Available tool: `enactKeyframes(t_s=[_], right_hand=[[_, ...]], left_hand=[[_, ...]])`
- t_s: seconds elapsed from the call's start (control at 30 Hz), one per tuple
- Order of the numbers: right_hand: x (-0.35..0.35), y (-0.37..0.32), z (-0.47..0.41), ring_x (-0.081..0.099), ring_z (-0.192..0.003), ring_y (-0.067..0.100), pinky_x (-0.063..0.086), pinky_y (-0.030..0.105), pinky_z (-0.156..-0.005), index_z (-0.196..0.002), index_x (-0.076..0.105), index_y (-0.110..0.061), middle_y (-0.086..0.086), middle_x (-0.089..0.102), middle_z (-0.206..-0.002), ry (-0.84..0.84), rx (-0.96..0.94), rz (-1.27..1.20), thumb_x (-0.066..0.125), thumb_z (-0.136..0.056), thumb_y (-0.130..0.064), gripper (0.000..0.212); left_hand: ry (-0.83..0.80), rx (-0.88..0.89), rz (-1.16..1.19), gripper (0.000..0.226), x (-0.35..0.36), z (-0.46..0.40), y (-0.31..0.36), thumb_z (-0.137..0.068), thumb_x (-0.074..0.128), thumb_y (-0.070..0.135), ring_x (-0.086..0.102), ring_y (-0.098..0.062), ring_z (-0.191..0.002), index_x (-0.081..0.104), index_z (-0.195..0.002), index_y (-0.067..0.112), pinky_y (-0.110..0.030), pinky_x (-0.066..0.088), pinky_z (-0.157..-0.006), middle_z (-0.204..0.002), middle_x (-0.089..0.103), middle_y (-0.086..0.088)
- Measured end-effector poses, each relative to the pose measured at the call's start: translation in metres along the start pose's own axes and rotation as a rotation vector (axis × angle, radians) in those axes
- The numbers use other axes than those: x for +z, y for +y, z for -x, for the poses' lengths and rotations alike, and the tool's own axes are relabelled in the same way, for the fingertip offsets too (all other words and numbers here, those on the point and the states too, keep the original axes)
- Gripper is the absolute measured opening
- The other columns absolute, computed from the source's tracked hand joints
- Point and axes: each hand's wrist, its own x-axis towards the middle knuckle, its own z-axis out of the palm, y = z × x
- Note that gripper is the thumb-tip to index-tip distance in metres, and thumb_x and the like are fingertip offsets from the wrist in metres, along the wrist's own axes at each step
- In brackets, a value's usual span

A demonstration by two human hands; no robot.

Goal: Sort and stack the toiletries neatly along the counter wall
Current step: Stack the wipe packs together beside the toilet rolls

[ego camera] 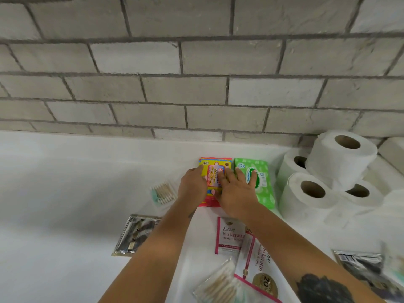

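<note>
A yellow and pink wipes pack (215,169) lies flat on the white counter (76,182), close to the brick wall. A green wipes pack (263,182) lies right beside it. My left hand (192,186) grips the colourful pack's left edge. My right hand (236,193) lies spread flat across both packs, fingers reaching onto the green one. White toilet rolls (341,158) are stacked against the wall at the right.
A bag of cotton swabs (164,192) lies left of my hands, another (220,285) near the bottom. Dove sachets (229,235) lie between my forearms. Dark foil sachets lie at the left (135,235) and at the right (363,265).
</note>
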Motion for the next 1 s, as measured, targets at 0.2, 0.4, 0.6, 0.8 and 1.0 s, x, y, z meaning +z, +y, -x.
enactKeyframes(t_s=[0.2, 0.4, 0.6, 0.8, 1.0], right_hand=[[0.0, 0.001, 0.0, 0.004, -0.145, 0.026, -0.002, 0.063, -0.111, -0.151, 0.01, -0.02, 0.001, 0.009, -0.157, 0.023, -0.001, -0.014, 0.026, -0.097, -0.051, 0.064], [-0.005, 0.002, 0.0, 0.005, -0.144, 0.028, -0.003, 0.063, -0.11, -0.15, 0.012, -0.022, 0.0, 0.011, -0.157, 0.004, -0.004, -0.018, 0.029, -0.096, -0.053, 0.064], [-0.017, 0.003, 0.012, 0.007, -0.144, 0.026, -0.001, 0.062, -0.11, -0.148, 0.018, -0.024, 0.001, 0.013, -0.157, 0.064, -0.007, -0.084, 0.037, -0.092, -0.057, 0.067], [-0.031, 0.001, 0.046, 0.016, -0.141, 0.019, 0.0, 0.055, -0.112, -0.145, 0.027, -0.029, -0.005, 0.027, -0.152, 0.19, -0.014, -0.207, 0.047, -0.091, -0.048, 0.061], [-0.023, -0.014, 0.072, 0.022, -0.138, 0.014, 0.001, 0.051, -0.113, -0.14, 0.035, -0.033, -0.011, 0.036, -0.144, 0.206, -0.001, -0.325, 0.051, -0.089, -0.045, 0.055]], left_hand=[[-0.007, 0.014, -0.008, 0.048, 0.0, -0.002, -0.003, -0.096, 0.042, 0.015, 0.042, -0.028, -0.13, 0.035, -0.144, 0.014, -0.034, 0.034, -0.106, -0.143, 0.043, -0.012], [-0.015, 0.045, -0.058, 0.049, -0.004, -0.001, -0.003, -0.096, 0.046, 0.018, 0.041, -0.028, -0.13, 0.036, -0.143, 0.012, -0.032, 0.032, -0.106, -0.143, 0.044, -0.013], [0.056, 0.079, 0.025, 0.046, -0.018, 0.017, -0.005, -0.093, 0.052, 0.014, 0.042, -0.023, -0.129, 0.044, -0.138, 0.015, -0.025, 0.029, -0.104, -0.141, 0.045, -0.009], [0.105, 0.089, 0.072, 0.035, -0.044, 0.05, -0.03, -0.09, 0.057, 0.013, 0.051, -0.022, -0.119, 0.058, -0.125, 0.019, -0.024, 0.034, -0.098, -0.131, 0.055, -0.006], [0.116, -0.033, -0.074, 0.04, -0.067, 0.07, -0.079, -0.083, 0.065, 0.018, 0.052, -0.022, -0.118, 0.058, -0.123, 0.019, -0.024, 0.035, -0.096, -0.127, 0.059, -0.004]])
